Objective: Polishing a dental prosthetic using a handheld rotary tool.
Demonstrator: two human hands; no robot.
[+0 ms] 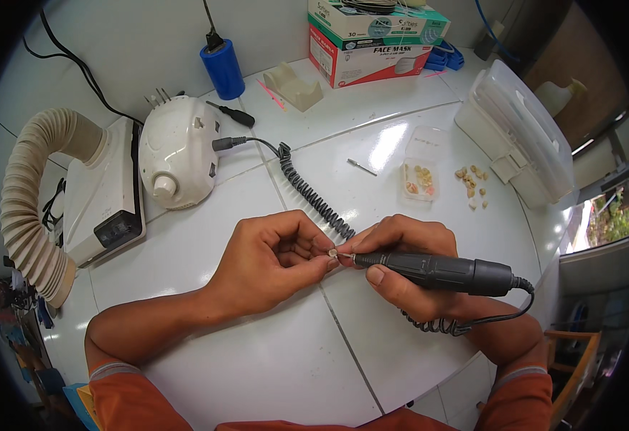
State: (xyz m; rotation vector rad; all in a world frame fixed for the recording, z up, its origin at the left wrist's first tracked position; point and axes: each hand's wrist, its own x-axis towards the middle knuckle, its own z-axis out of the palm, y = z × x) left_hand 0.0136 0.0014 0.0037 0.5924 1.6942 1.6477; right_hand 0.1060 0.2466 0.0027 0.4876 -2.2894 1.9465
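Note:
Between the thumb and fingertips of my left hand (261, 255) is pinched a small whitish piece (333, 253), too small to name for certain. My right hand (418, 237) grips a black rotary handpiece (436, 272) like a pen, its thin bit (347, 256) pointing left and meeting or nearly touching the piece. Both hands come together over the white tiled table. From the handpiece's rear, a cord loops under my right hand; a black coiled cord (314, 201) leads up to a white control unit (178, 154) with a knob.
A dust collector (106, 194) with a ribbed hose (24, 194) stands left. Ahead lie a small open clear box (421, 188) of pale pieces, loose yellowish pieces (470, 185), a metal bit (362, 167) and a screwdriver (232, 113). Mask boxes (372, 61) and a lidded plastic case (519, 136) stand beyond.

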